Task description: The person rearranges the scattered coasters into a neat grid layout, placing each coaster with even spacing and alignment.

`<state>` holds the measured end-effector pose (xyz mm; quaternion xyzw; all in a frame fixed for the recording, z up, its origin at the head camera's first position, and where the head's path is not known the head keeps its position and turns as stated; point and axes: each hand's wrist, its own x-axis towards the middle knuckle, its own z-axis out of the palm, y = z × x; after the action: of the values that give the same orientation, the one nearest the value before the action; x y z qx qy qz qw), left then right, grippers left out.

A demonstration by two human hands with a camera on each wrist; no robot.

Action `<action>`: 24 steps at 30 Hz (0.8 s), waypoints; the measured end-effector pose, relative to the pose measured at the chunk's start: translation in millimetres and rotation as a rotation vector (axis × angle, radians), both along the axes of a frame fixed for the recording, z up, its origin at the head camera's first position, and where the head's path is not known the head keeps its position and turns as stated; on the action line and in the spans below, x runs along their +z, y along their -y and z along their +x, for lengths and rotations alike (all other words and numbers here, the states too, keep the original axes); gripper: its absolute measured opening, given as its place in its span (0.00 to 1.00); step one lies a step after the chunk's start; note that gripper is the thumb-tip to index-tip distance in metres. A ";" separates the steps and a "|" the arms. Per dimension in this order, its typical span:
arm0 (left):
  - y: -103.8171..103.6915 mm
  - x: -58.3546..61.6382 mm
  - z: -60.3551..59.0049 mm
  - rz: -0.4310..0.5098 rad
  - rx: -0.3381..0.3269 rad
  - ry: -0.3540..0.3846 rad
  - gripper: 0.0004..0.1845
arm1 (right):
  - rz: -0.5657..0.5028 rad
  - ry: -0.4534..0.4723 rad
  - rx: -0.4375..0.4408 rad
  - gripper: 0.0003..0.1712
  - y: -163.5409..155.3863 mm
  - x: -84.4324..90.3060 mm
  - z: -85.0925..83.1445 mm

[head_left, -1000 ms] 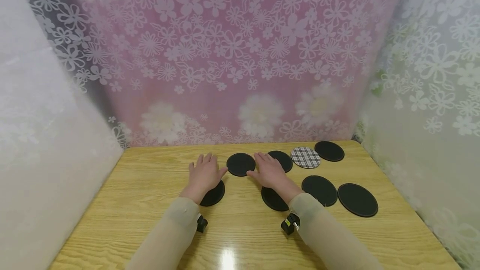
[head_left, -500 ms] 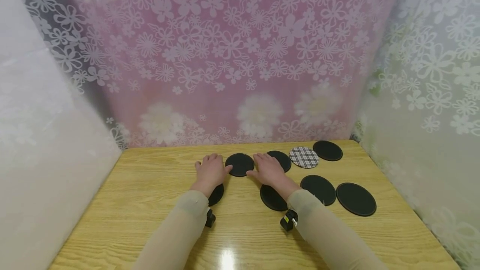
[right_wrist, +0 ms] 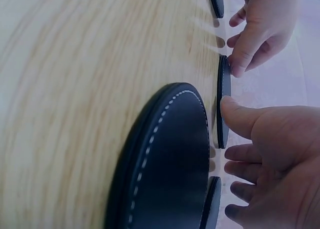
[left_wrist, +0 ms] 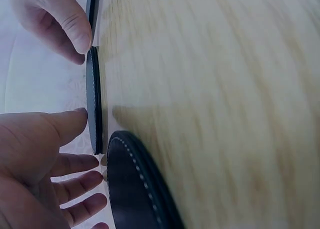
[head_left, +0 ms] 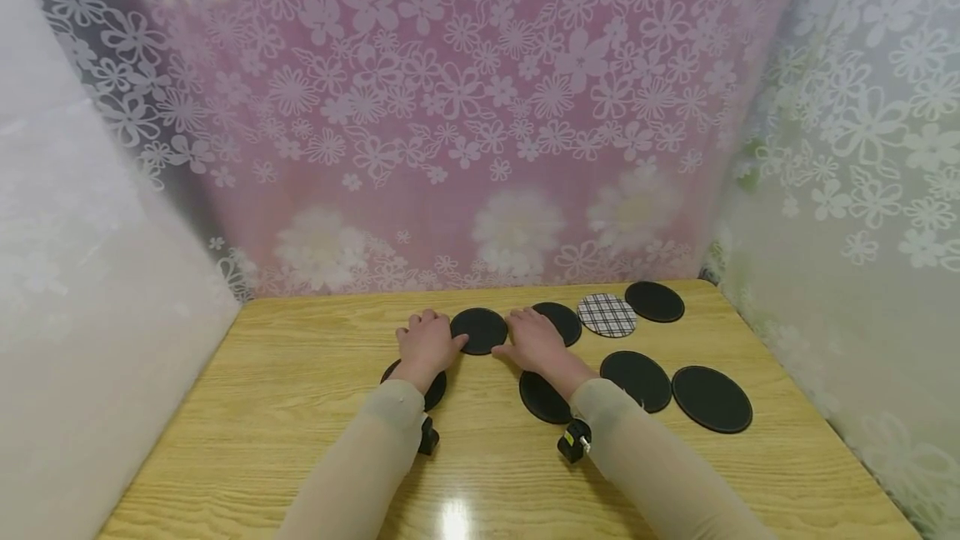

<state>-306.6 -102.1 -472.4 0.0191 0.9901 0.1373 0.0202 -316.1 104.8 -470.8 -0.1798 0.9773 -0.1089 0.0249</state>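
While left hand [head_left: 426, 347] and right hand [head_left: 535, 340] flank 1 black disc [head_left: 479, 331], fingers [left_wrist: 81, 185] apart, plaid disc [head_left: 607, 315] on table [head_left: 300, 369]

Pink floral sheeting [head_left: 465, 115] with 3 blurred daisies [head_left: 519, 227] low down backs a wood-grain worktop [head_left: 285, 365] bearing 1 bright glare [head_left: 454, 517].

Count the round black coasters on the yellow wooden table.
7. Back row: leftmost coaster, coaster partly behind right hand, rightmost coaster. Front row from left: first, second, third, fourth. More may be hidden.
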 end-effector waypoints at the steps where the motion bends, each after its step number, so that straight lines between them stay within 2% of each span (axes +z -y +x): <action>1: -0.5 0.0 -0.1 0.001 0.002 -0.003 0.31 | 0.004 -0.007 0.002 0.40 0.5 -0.5 -0.3; 7: -3.8 0.7 -0.7 0.001 0.014 -0.012 0.31 | -0.004 -0.022 -0.010 0.36 4.3 -2.5 -2.2; 18: -5.5 -4.8 -7.6 0.044 0.055 -0.013 0.32 | -0.007 0.037 -0.147 0.31 15.1 5.1 -4.3; 24: -6.0 -4.6 -5.8 0.067 0.060 -0.029 0.31 | -0.040 0.085 -0.207 0.31 17.1 8.1 -4.6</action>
<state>-312.4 -96.2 -477.0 -0.0080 0.9853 0.1706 0.0010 -320.6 87.7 -462.7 -0.0737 0.9864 -0.1380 0.0512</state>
